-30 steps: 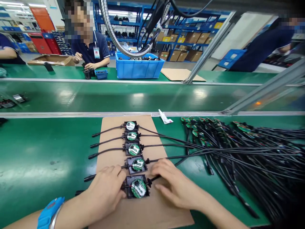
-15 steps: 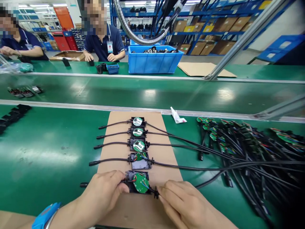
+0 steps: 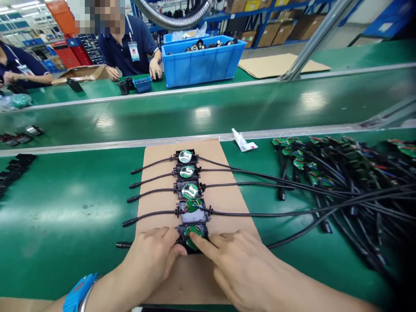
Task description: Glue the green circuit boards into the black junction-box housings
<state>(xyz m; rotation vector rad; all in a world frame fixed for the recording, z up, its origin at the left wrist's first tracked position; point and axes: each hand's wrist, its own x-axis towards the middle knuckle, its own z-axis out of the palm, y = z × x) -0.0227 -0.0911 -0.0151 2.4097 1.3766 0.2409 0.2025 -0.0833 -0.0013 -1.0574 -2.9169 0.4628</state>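
1. Working at the nearest case [image 3: 204, 229], lying on the cardboard [image 3: 191, 281] at the near end of a row of five.
2. Gripping the left end of that case with the curled left hand [image 3: 156, 255], thumb low by the near corner, probably to stop any sliding; too covered there to tell whether also pinching the short lead [image 3: 123, 245].
3. Resting the index fingertip of the right hand [image 3: 240, 260] on the green board [image 3: 196, 230] inside the case, apparently to press or guide it; bending the other fingers, with anything held beneath them impossible to make out.
4. Lined up beyond with the other cases [image 3: 195, 216], short leads to the left and long cables [image 3: 260, 214] to the right, probably to avoid tangles.
5. Running rightward over the bench [image 3: 81, 242] towards the heap [image 3: 351, 208], likely kept on that side for the right hand's reach.
6. Compared with half a second ago, moved from the right end of the case onto the board with the right hand; kept hold at the left end with the left.
7. Compared with a second ago, showing plain green and wires [image 3: 197, 204] instead of white-patched faces in the two nearer cases.
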